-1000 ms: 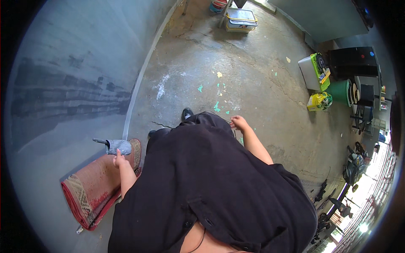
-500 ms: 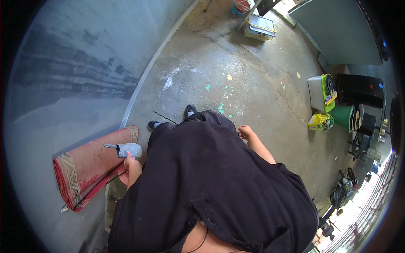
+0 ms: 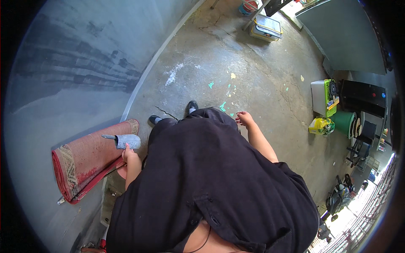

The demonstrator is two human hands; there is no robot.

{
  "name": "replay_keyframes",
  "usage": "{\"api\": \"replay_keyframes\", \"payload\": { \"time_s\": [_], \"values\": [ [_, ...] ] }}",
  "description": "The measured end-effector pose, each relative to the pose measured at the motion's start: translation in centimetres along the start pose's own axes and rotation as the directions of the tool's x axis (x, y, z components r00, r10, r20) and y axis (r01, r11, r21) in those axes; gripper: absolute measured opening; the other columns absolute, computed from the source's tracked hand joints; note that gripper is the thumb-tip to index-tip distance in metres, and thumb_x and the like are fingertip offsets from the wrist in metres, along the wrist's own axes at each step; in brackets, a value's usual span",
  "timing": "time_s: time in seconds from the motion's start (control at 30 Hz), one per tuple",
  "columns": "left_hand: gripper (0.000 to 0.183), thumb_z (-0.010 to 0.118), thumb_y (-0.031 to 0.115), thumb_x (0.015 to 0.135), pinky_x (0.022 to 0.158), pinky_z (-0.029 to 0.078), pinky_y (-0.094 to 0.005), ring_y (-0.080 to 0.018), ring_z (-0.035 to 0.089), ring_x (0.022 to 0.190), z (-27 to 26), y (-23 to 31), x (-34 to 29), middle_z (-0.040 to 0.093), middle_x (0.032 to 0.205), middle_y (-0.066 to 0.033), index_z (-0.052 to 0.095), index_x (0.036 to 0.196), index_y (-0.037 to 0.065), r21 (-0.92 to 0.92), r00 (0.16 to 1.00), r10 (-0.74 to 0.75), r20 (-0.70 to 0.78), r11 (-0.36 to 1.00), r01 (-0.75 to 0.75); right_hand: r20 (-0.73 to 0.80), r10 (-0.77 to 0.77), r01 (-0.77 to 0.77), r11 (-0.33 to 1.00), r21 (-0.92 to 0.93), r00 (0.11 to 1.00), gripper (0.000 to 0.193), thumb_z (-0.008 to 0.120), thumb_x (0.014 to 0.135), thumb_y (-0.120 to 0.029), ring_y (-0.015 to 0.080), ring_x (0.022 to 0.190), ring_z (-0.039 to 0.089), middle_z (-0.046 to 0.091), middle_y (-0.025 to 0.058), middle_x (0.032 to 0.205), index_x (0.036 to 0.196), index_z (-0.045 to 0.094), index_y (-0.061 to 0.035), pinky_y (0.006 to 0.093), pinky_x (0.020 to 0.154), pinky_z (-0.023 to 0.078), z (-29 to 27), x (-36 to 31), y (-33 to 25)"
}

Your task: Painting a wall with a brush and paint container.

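My left hand point(image 3: 128, 152) grips a grey, paint-smeared cup point(image 3: 129, 142), which lies tilted on its side in the picture. From its mouth sticks the handle point(image 3: 108, 136) of a tool, perhaps a brush; the rest of that tool is hidden inside. Just beyond the cup, a rolled red rug point(image 3: 90, 158) with a patterned border leans along the wall. My right hand point(image 3: 243, 119) hangs beside my right thigh with its fingers loosely bent and apart, and nothing shows in it.
A grey wall point(image 3: 80, 97) with darker patches runs along my left. Paint flakes point(image 3: 222, 106) and a crack point(image 3: 166, 112) mark the concrete floor. To the right stand a white bin point(image 3: 319, 98), a yellow bag point(image 3: 319, 126) and a green tub point(image 3: 344, 122). A lidded box point(image 3: 266, 28) sits far ahead.
My right hand has risen slightly and its fingers have loosened from a closed curl. The left hand keeps the cup, now a little higher in view. The whole view has shifted slightly.
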State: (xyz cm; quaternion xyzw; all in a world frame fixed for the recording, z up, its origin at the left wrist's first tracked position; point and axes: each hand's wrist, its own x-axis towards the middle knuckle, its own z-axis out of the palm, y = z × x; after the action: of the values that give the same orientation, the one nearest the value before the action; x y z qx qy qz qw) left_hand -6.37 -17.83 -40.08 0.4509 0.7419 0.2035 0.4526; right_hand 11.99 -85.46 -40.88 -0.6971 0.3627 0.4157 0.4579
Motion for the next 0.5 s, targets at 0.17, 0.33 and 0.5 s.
{"api": "replay_keyframes", "payload": {
  "time_s": [0.17,0.33,0.5],
  "values": [
    [0.039,0.093,0.018,0.071,0.073,0.058,-0.0373,-0.0260,0.066,0.083,0.7,0.4,-0.9,0.069,0.097,-0.0132,0.069,0.096,-0.001,-0.034,0.996,0.000,-0.086,0.999,-0.003,0.019,0.024,-0.025,0.999,0.033,1.000,0.027,0.057,0.095,-0.025,0.0146,0.067,0.063,0.069,0.0041,0.091,0.118,0.061,-0.0131,0.0321,0.056,0.044,0.2,0.1,0.9],
    [0.039,0.092,0.017,0.072,0.073,0.058,-0.0377,-0.0267,0.066,0.085,1.1,0.7,-1.8,0.069,0.099,-0.0142,0.069,0.097,-0.002,-0.061,0.988,-0.029,-0.154,0.998,0.020,0.021,0.104,-0.104,0.995,0.011,0.994,0.029,0.055,0.097,-0.027,0.0213,0.070,0.069,0.072,0.0083,0.093,0.121,0.061,-0.0116,0.0402,0.064,0.048,0.4,0.4,4.1],
    [0.038,0.091,0.018,0.074,0.074,0.059,-0.0371,-0.0271,0.066,0.087,0.9,0.5,-2.4,0.069,0.102,-0.0149,0.070,0.099,-0.002,0.046,0.985,-0.007,-0.171,0.999,0.015,0.024,0.148,-0.148,0.989,0.015,0.989,0.029,0.056,0.097,-0.029,0.0208,0.072,0.069,0.072,0.0076,0.095,0.122,0.060,-0.0132,0.0426,0.068,0.048,0.2,0.3,5.6]
  ]
}}
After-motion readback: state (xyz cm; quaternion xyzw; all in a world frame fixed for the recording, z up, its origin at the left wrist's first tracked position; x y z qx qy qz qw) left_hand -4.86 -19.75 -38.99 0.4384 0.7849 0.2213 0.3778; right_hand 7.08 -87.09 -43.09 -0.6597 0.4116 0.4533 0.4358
